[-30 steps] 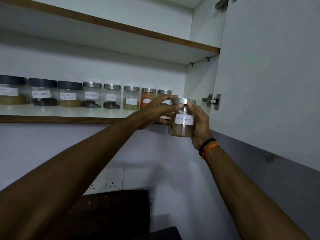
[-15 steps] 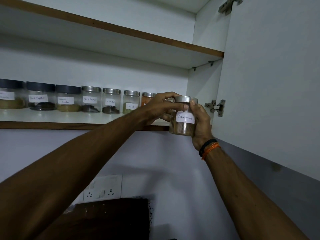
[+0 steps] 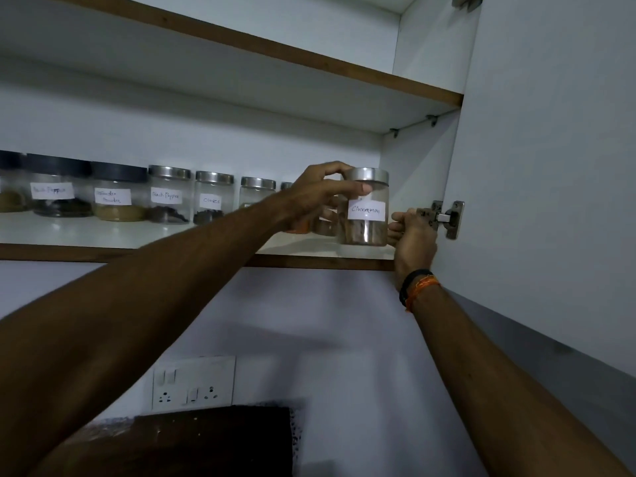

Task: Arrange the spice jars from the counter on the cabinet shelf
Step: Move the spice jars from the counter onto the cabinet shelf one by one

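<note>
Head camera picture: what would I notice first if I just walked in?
Two hands at the right end of the shelf: the left hand grips the cinnamon jar by its steel lid, and the right hand sits beside it. A row of labelled spice jars stretches off to the left.

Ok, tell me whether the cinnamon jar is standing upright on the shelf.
Upright: the cinnamon jar stands with its steel lid on top and its base on the shelf, while the left hand holds it near the lid.

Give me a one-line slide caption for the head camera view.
Left hand grips the cinnamon jar on the cabinet shelf, right hand beside it.
</note>
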A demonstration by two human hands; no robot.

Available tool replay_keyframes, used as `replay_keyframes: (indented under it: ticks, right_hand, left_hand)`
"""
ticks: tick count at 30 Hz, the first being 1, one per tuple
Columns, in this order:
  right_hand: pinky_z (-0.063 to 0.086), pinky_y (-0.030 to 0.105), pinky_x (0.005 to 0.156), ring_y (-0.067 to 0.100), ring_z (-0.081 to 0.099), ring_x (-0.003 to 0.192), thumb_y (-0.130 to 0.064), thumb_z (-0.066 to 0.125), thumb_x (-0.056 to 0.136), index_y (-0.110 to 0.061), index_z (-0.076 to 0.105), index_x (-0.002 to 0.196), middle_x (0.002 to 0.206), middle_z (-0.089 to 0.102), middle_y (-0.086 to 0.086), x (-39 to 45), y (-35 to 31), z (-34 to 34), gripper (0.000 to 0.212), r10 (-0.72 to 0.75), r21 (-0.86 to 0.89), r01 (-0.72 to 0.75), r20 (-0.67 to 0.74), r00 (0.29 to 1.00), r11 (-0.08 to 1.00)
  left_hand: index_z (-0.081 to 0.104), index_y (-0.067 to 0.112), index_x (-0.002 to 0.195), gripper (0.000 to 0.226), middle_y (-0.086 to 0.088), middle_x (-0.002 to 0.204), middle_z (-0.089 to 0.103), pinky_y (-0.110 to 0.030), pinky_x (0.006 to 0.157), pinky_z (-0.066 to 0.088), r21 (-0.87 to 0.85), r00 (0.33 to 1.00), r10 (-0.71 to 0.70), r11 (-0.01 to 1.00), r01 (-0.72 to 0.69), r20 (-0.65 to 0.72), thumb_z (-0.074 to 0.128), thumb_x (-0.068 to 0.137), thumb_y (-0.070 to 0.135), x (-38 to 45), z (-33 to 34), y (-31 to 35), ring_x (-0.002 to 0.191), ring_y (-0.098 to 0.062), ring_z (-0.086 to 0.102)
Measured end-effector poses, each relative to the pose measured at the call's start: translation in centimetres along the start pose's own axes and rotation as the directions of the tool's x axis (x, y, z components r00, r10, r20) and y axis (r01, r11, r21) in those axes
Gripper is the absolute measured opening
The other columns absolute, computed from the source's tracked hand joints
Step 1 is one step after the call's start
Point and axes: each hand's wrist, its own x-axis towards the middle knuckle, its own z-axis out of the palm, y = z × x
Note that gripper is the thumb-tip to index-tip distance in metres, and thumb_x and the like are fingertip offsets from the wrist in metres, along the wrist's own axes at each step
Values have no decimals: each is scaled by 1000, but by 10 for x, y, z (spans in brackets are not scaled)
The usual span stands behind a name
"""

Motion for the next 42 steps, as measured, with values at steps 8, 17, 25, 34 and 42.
replay_keyframes:
  ticks: [8,17,25,34,42]
  right_hand:
    - [37,29,58,22,52,62,-29,38,84,-13,63,69,66,59,3,4,49,-9,33,-467,-808,437,233,853,395]
    - [31,28,59,17,40,55,-27,40,76,-17,50,61,56,46,-3,8,60,-9,22,-611,-756,524,211,763,393]
    - [34,28,60,15,41,55,-28,38,76,-17,53,61,56,47,-4,9,62,-9,24,-615,-728,535,199,763,429]
    - [36,27,60,15,43,54,-28,41,77,-17,56,60,55,50,-3,10,64,-9,26,-616,-719,533,185,766,446]
    - [39,28,65,14,42,51,-31,38,79,-15,66,61,52,53,-2,9,64,-9,37,-595,-710,525,184,782,470]
  left_hand:
    - [62,13,120,39,-11,111,72,-34,68,60,82,1000,-4,997,4,-2,78,85,20,44,-5,-17,91,-24,75]
    - [58,11,125,45,-9,117,68,-35,79,62,162,999,-51,986,48,17,77,85,18,72,1,-59,103,-26,70]
    - [66,9,127,45,-8,128,64,-35,92,54,611,985,158,775,-164,65,78,86,22,100,3,-60,116,-24,60]
    - [68,12,123,50,-5,118,72,-22,74,46,836,966,109,485,-257,234,71,85,43,142,-8,-69,103,-24,65]
    - [64,12,123,50,-8,116,69,-32,78,50,879,972,48,418,-228,229,70,87,47,162,-11,-79,99,-25,65]
